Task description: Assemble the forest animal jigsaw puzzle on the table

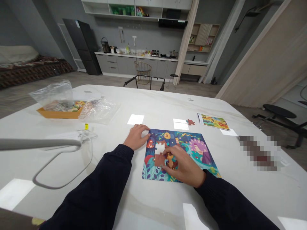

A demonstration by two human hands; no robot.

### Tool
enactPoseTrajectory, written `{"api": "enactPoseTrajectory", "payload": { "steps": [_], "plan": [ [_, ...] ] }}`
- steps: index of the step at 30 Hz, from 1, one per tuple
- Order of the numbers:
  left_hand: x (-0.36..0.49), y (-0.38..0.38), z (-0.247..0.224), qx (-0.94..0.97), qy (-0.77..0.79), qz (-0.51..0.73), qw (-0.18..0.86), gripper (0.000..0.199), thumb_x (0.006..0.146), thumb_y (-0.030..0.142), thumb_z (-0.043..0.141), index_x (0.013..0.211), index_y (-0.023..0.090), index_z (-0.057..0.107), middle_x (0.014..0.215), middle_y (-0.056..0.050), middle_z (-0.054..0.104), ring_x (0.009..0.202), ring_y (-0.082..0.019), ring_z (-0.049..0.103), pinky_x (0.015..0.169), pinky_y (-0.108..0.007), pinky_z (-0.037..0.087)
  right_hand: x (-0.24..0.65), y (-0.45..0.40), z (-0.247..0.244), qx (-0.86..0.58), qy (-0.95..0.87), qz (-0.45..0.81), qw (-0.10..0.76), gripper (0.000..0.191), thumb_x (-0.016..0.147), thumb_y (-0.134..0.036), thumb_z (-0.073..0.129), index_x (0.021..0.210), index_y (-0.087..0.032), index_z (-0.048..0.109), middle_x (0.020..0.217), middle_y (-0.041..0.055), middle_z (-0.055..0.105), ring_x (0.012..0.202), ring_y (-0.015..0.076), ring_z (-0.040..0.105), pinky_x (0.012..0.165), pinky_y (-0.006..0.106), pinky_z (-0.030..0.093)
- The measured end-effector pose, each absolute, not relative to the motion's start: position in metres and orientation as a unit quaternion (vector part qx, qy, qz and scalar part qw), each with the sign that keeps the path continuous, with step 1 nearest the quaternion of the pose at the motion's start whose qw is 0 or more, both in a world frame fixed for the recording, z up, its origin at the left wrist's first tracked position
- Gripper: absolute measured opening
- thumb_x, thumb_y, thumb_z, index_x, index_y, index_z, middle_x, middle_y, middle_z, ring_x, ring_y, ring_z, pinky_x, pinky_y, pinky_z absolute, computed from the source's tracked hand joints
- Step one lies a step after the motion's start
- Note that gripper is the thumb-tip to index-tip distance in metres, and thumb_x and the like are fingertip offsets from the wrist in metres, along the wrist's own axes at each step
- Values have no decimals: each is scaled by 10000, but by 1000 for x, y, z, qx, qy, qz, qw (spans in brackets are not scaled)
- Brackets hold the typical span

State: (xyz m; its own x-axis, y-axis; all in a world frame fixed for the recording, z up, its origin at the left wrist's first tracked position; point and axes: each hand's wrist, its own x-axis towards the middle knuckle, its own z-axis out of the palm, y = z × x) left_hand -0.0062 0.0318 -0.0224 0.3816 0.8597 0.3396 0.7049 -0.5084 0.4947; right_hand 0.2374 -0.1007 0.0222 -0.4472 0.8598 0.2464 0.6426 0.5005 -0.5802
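Observation:
A colourful jigsaw puzzle [198, 150] lies flat on the white table. In its left part is a gap where white shows, with brown puzzle pieces [160, 159] around it. My right hand [183, 164] is over the middle of the puzzle, its thumb and fingers curled round a puzzle piece [170, 160] with an orange-brown animal on it. At the puzzle's upper left corner rests my left hand [137, 136], fingers apart, with nothing in it. One loose reddish-brown piece [191, 122] lies on the table beyond the puzzle.
A picture booklet [213, 121] lies at the back right. At the back left, an orange box [59, 114] stands beside clear plastic wrapping [100, 109]. A grey stand with a looped cable [63, 186] is left of my arms. A chair [145, 78] is behind the table.

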Motion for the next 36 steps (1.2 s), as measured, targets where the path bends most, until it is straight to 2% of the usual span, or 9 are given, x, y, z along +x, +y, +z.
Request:
{"api": "enactPoseTrajectory", "payload": {
  "steps": [10,19,25,31,36],
  "plan": [
    [-6,31,-23,821,476,287,133,208,917,323,629,1108,257,679,1191,-41,691,1157,-288,559,1026,-481,435,237,-100,16,-461,-821,226,249,364,799,-169,803,1091,-231,596,1029,52,678,984,256,606,865,397,480],
    [-6,32,-24,823,475,284,129,209,912,320,635,1107,259,683,1201,-40,693,1156,-289,564,1021,-488,434,236,-99,15,-452,-823,231,255,322,817,-148,770,1074,-229,595,1051,54,684,1004,250,611,872,396,485],
    [-7,32,-25,823,475,285,127,212,911,321,637,1111,268,682,1204,-40,693,1158,-292,566,1015,-485,436,237,-99,13,-444,-830,211,263,321,833,-169,745,1109,-234,594,1055,60,685,999,251,619,862,389,498],
    [-6,32,-24,821,478,284,129,213,908,321,635,1109,269,683,1194,-38,694,1154,-290,567,1020,-482,436,242,-95,13,-500,-801,147,293,240,881,-177,681,1090,-235,578,1062,69,675,1009,272,608,883,423,486],
    [-6,31,-22,822,478,282,129,212,912,326,626,1106,260,683,1179,-46,695,1151,-286,566,1027,-479,435,245,-91,18,-524,-780,126,316,222,880,-213,702,1067,-234,585,1053,65,674,999,270,613,861,407,491]
  ]
}}
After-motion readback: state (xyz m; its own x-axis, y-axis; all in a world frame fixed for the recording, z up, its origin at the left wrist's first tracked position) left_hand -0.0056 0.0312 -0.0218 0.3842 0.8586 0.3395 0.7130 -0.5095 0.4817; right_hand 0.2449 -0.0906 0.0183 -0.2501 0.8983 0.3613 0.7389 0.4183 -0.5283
